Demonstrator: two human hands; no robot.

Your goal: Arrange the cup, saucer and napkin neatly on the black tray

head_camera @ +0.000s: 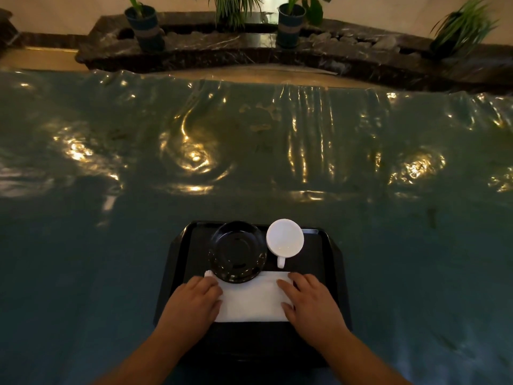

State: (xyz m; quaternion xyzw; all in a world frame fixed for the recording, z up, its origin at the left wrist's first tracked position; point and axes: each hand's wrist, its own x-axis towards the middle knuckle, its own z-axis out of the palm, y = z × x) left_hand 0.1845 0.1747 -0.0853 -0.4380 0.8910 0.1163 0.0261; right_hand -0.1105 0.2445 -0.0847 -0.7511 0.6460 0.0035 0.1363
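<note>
On the black tray [327,262], my left hand [191,304] and right hand [311,304] press flat, grip open, on the soft, limp napkin [252,298], best pinched at its edges.

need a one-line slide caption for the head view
Both hands, left and right, flat on a white napkin on a black tray, saucer overlapping it, cup alongside.
</note>
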